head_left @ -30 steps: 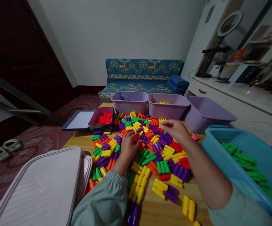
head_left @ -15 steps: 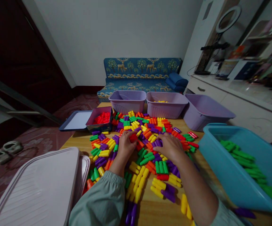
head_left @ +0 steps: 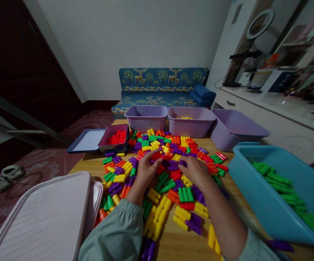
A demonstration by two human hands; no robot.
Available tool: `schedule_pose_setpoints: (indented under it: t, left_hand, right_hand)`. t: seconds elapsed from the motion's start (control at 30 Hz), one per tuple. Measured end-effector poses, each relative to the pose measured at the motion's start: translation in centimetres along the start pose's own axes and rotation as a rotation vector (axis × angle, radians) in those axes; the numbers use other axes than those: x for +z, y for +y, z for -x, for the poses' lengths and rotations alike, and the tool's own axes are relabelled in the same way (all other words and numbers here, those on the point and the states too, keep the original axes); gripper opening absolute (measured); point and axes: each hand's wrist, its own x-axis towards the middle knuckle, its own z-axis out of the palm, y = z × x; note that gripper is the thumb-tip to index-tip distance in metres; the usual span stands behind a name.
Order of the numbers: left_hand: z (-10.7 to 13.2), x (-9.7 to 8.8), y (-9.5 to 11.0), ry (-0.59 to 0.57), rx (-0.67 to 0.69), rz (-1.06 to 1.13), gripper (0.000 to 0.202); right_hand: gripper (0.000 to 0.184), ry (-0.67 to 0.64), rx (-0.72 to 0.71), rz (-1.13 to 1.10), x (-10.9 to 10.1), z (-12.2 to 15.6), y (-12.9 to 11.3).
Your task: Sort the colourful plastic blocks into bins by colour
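A spread of plastic blocks (head_left: 170, 181) in red, yellow, green, purple and orange covers the wooden table (head_left: 178, 243). My left hand (head_left: 145, 170) rests on the pile's middle, its fingers curled round a red block (head_left: 156, 156). My right hand (head_left: 195, 172) lies just to its right, fingers bent over purple blocks (head_left: 174, 165) and gripping one. The two hands sit close together, fingertips almost meeting.
Three lilac bins (head_left: 146, 116) (head_left: 191, 121) (head_left: 237, 130) line the far edge; the middle one holds yellow blocks. A small box of red blocks (head_left: 115, 137) and a blue tray (head_left: 85, 140) sit at far left. A blue tub (head_left: 279, 192) with green blocks stands right, a pale lidded case (head_left: 42, 217) near left.
My right hand came back from the far side of the pile to the middle and closed over purple blocks. My left hand shifted slightly forward onto a red block.
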Motion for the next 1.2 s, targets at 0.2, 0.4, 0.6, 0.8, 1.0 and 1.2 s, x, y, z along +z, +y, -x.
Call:
schedule_pose_setpoints:
  t: [0.2,0.4,0.6,0.8,1.0,1.2]
  left_hand:
    - [0.0,0.2,0.7,-0.066,-0.151,0.226,0.046]
    - [0.0,0.0,-0.6,-0.004,-0.06,0.012,0.043]
    - [0.1,0.0,-0.1,0.068,0.158,-0.334,0.071]
    - [0.1,0.1,0.3,-0.045,0.27,-0.345,0.023]
    - [0.5,0.7,1.8,-0.073,-0.078,0.008,0.043]
    - [0.4,0.3,1.8,-0.128,-0.298,0.432,0.057]
  right_hand:
    - [0.024,0.182,0.0,-0.522,0.1,-0.9,-0.5]
    - [0.022,0.133,-0.038,-0.637,1.2,-1.3,-0.4]
    - [0.038,-0.012,-0.28,-0.405,1.1,-0.1,-1.2]
    - [0.041,-0.032,-0.248,-0.194,1.6,0.2,-2.2]
    - [0.031,0.238,-0.157,-0.478,2.0,-0.6,-2.7]
    - [0.042,0.188,-0.463,-0.689,1.0,1.0,-6.0]
